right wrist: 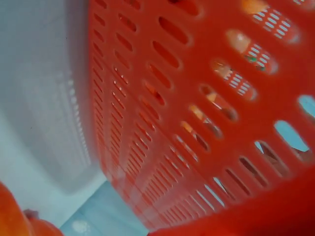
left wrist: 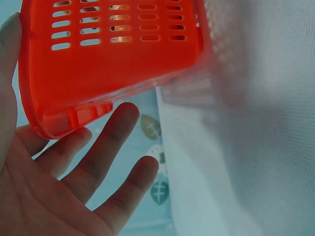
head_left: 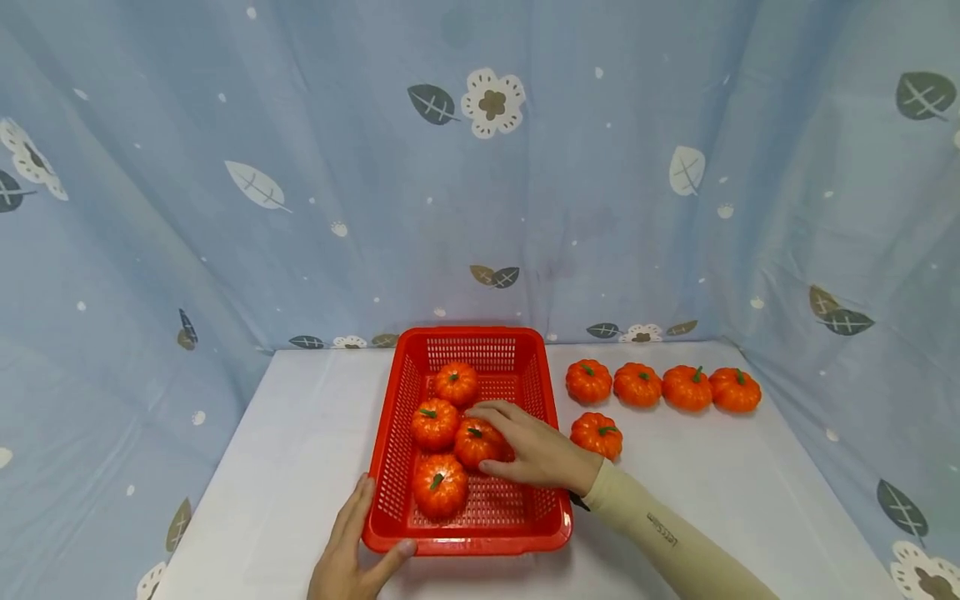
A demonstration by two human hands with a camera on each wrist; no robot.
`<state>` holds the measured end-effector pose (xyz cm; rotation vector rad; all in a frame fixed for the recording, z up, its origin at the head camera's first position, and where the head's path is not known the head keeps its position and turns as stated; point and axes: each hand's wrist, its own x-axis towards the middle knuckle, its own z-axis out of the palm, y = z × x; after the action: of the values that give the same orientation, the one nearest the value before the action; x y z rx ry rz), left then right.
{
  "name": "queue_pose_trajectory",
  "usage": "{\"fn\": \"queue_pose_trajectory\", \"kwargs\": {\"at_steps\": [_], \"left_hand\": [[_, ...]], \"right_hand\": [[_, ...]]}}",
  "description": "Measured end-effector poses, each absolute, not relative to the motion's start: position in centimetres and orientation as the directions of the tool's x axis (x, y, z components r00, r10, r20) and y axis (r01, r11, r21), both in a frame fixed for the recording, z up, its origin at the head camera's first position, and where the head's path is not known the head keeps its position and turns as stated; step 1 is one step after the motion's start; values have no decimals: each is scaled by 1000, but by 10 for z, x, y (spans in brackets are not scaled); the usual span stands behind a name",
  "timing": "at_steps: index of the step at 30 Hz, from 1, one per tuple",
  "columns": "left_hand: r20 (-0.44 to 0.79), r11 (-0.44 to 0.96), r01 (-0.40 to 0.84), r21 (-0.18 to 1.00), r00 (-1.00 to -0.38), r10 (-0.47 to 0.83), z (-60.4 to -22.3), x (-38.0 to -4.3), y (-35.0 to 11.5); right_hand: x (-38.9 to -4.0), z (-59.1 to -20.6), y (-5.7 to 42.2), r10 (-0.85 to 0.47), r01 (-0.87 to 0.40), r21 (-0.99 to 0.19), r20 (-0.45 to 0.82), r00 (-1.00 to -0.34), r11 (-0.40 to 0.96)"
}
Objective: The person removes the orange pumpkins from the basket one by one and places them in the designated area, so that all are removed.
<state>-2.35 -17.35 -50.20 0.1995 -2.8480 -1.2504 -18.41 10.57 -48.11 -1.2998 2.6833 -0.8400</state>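
A red plastic basket with slotted walls stands on the white table. Inside it, my right hand grips a small orange pumpkin, fingers over its far side and thumb at its near side. Three more pumpkins lie in the basket: one at the back, one at the left and one nearer the front. My left hand touches the basket's front left corner, its fingers spread. In the left wrist view that hand has its thumb along the rim. The right wrist view shows the slotted wall, with the right hand hidden.
Right of the basket, several pumpkins sit in a row towards the back, and a single pumpkin lies in front of them. A blue patterned curtain hangs behind and beside the white table.
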Motion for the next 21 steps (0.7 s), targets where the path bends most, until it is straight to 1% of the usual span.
{"fn": "queue_pose_trajectory", "kwargs": {"at_steps": [3, 9, 13, 21], "left_hand": [[-28, 668, -106, 736, -992, -127, -502, -24, -173], [15, 676, -73, 734, -992, -123, -503, -24, -172], [14, 680, -74, 729, -992, -123, -502, -24, -172], [-26, 672, -105, 733, -992, -127, -501, -24, -173]], "right_hand": [[-189, -482, 101, -746, -710, -482, 158, -647, 513], [-195, -487, 92, -762, -719, -438, 109, -639, 540], [-197, -491, 91, -776, -730, -379, 48, -629, 568], [-195, -493, 92, -764, -706, -361, -31, -644, 609]]}}
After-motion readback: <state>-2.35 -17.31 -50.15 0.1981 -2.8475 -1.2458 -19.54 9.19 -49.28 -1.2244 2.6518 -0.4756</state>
